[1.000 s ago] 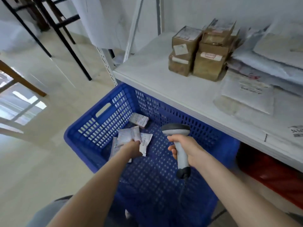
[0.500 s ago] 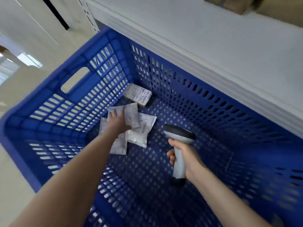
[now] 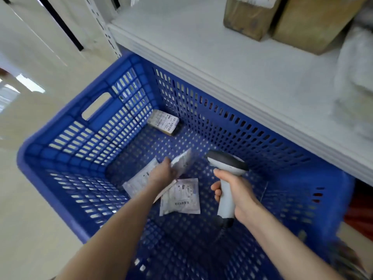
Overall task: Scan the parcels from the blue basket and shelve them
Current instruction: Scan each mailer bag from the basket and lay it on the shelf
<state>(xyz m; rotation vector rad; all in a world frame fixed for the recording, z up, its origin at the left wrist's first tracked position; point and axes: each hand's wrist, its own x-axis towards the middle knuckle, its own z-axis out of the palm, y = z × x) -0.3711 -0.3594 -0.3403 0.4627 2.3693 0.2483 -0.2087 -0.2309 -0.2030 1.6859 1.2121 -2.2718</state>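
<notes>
Inside the blue basket (image 3: 66, 126) my left hand (image 3: 162, 173) grips a small white pouch parcel (image 3: 182, 163), lifted and tilted above the basket floor. Two more white pouches lie flat below it: one (image 3: 180, 196) with a barcode label facing up, another (image 3: 137, 178) partly under my left wrist. A small labelled box parcel (image 3: 163, 122) sits in the far corner. My right hand (image 3: 235, 194) grips the grey barcode scanner (image 3: 227, 164) by its handle, its head just right of the lifted pouch.
A white shelf (image 3: 232, 63) overhangs the basket's far side, carrying brown cardboard boxes (image 3: 250, 15) and soft white bags (image 3: 355, 83) at the right. Something red (image 3: 361, 207) lies under the shelf. Pale floor (image 3: 30, 199) stretches to the left.
My left hand went from pressing on the stacked pouches to lifting one clear of the others. The scanner stayed close on the right; the view pulled back slightly.
</notes>
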